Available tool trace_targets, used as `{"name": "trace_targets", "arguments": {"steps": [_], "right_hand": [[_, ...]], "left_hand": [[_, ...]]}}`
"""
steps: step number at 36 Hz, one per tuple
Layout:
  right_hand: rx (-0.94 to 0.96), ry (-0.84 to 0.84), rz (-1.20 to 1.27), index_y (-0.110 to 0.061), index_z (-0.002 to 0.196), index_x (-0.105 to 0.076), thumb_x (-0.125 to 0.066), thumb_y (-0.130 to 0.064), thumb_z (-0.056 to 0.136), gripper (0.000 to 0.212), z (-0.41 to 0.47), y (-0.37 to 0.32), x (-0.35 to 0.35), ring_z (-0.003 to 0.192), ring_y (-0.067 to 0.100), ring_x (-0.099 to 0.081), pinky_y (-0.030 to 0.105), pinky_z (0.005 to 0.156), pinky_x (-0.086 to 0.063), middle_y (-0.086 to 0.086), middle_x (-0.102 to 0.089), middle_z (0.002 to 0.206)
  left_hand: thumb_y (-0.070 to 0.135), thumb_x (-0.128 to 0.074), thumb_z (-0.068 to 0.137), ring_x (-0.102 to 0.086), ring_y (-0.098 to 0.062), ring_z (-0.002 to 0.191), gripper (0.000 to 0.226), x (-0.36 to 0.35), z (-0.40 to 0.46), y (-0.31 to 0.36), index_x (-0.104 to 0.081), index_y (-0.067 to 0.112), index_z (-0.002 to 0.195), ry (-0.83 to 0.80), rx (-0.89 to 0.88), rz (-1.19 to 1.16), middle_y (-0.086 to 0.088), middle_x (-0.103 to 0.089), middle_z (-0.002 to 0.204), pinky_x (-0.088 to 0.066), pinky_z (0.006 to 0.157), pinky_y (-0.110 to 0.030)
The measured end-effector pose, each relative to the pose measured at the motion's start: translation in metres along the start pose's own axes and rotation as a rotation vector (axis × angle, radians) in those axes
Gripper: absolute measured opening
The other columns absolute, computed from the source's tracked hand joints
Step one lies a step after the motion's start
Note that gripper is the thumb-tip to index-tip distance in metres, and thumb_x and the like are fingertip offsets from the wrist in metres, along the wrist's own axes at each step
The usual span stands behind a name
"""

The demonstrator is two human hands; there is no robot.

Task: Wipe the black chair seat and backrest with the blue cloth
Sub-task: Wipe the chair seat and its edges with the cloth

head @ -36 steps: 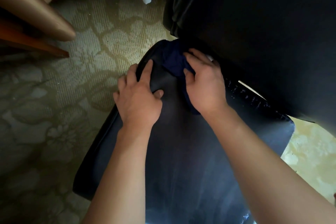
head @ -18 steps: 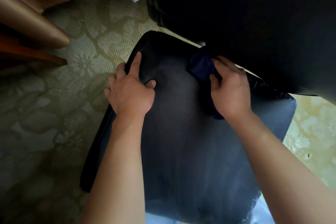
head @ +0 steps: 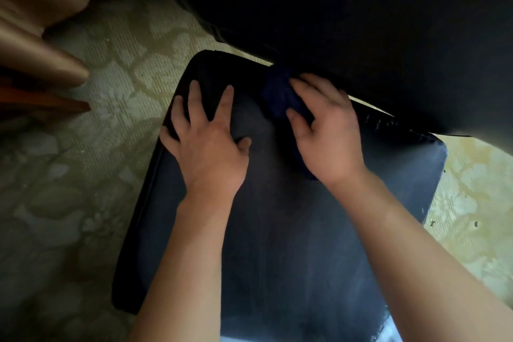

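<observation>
The right hand (head: 324, 130) is being laid over a bunched dark blue cloth (head: 280, 94), with its fingers and thumb curled round the fabric so that the cloth is being gripped and pressed down. The cloth is being held at the rear of the flat black padded chair seat (head: 291, 230), right where the seat is being met by the lower edge of the black upholstered backrest (head: 361, 22); part of the cloth is being covered by the palm, and a fold is being left showing below the wrist. The left hand (head: 208, 141) is being rested flat on the seat just beside the cloth, toward the seat's rear left corner, with its fingers spread and straight and nothing being held. Both bare forearms are being extended across the seat from the lower edge of the view. The chair is being stood on a pale patterned carpet (head: 97, 147). Shiny tan fabric folds (head: 36, 50) are being seen at the upper left, well apart from the chair.
</observation>
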State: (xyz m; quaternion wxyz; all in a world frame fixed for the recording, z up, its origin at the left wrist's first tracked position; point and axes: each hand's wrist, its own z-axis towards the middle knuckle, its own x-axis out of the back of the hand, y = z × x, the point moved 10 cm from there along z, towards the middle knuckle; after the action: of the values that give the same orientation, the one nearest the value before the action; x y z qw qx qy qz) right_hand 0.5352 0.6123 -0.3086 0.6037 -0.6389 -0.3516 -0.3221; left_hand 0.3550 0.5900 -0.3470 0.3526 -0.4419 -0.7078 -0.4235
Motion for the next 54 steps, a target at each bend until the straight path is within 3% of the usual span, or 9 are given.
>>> {"name": "trace_targets", "arguments": {"steps": [7,11,29,33,36,40,43,46,54], "right_hand": [[-0.023,-0.113,-0.059,-0.025,0.138,-0.058,-0.060,-0.008,0.090,0.052,0.008,-0.009,-0.027,0.119,0.035,-0.053,0.042,0.091,-0.051,-0.007,-0.048,0.151],[-0.073,-0.134,-0.098,-0.027,0.141,-0.056,-0.056,-0.007,0.092,0.053,0.008,0.000,-0.026,0.122,0.036,-0.051,0.043,0.094,-0.050,-0.011,-0.045,0.153],[-0.328,-0.029,-0.194,-0.028,0.141,-0.055,-0.056,-0.007,0.092,0.053,-0.037,0.079,0.032,0.119,0.034,-0.049,0.039,0.090,-0.050,-0.014,-0.047,0.152],[-0.276,-0.018,-0.158,-0.025,0.140,-0.056,-0.057,-0.007,0.091,0.052,-0.039,0.074,0.031,0.118,0.036,-0.051,0.034,0.094,-0.044,-0.008,-0.050,0.150],[-0.130,-0.019,-0.104,-0.019,0.137,-0.059,-0.059,-0.008,0.088,0.050,-0.034,0.046,0.027,0.111,0.036,-0.056,0.030,0.096,-0.039,-0.002,-0.056,0.145],[0.048,-0.063,-0.013,-0.018,0.137,-0.059,-0.061,-0.008,0.088,0.050,-0.022,-0.007,0.007,0.105,0.034,-0.057,0.035,0.093,-0.046,-0.001,-0.056,0.144],[0.005,-0.071,-0.018,-0.022,0.139,-0.057,-0.060,-0.008,0.093,0.049,-0.008,-0.012,-0.006,0.109,0.034,-0.054,0.038,0.089,-0.050,-0.005,-0.053,0.148],[-0.114,-0.099,-0.041,-0.025,0.143,-0.054,-0.057,-0.009,0.095,0.050,-0.001,0.004,-0.017,0.121,0.037,-0.052,0.042,0.097,-0.049,-0.007,-0.046,0.154],[-0.171,-0.130,-0.114,-0.028,0.146,-0.049,-0.051,-0.007,0.096,0.054,-0.003,0.024,-0.011,0.122,0.035,-0.049,0.040,0.094,-0.049,-0.012,-0.042,0.156]], "left_hand": [[0.062,-0.071,0.080,0.000,-0.033,0.154,0.088,-0.010,0.005,0.007,-0.025,0.046,0.154,-0.030,0.005,0.026,-0.002,-0.001,0.169,-0.017,0.111,-0.075],[0.062,-0.072,0.078,-0.002,-0.031,0.154,0.088,-0.009,0.007,0.005,-0.026,0.049,0.152,-0.034,0.036,0.036,0.001,-0.002,0.168,-0.020,0.110,-0.075],[0.063,-0.073,0.076,-0.009,-0.029,0.153,0.088,-0.007,0.005,0.001,-0.032,0.047,0.152,0.006,0.065,0.073,0.003,-0.010,0.168,-0.027,0.107,-0.070],[0.061,-0.075,0.077,-0.008,-0.030,0.154,0.088,-0.009,0.005,0.001,-0.033,0.046,0.152,0.015,0.064,0.056,0.002,-0.010,0.169,-0.025,0.108,-0.071],[0.061,-0.075,0.076,-0.009,-0.031,0.154,0.088,-0.009,0.006,0.000,-0.033,0.045,0.152,0.021,0.058,0.054,0.001,-0.010,0.169,-0.025,0.108,-0.072],[0.060,-0.077,0.076,-0.010,-0.031,0.154,0.089,-0.009,0.005,-0.001,-0.033,0.046,0.152,0.026,0.055,0.049,0.001,-0.011,0.169,-0.026,0.108,-0.072],[0.060,-0.077,0.075,-0.009,-0.030,0.154,0.090,-0.009,0.006,-0.001,-0.032,0.047,0.152,0.021,0.059,0.040,0.001,-0.011,0.169,-0.026,0.108,-0.072],[0.061,-0.076,0.075,-0.008,-0.029,0.154,0.090,-0.010,0.006,-0.002,-0.032,0.048,0.151,0.018,0.064,0.039,0.002,-0.010,0.169,-0.026,0.108,-0.072],[0.064,-0.071,0.078,-0.005,-0.029,0.155,0.089,-0.012,0.004,-0.003,-0.026,0.048,0.153,-0.002,0.068,0.064,0.003,-0.006,0.169,-0.025,0.110,-0.071]]}}
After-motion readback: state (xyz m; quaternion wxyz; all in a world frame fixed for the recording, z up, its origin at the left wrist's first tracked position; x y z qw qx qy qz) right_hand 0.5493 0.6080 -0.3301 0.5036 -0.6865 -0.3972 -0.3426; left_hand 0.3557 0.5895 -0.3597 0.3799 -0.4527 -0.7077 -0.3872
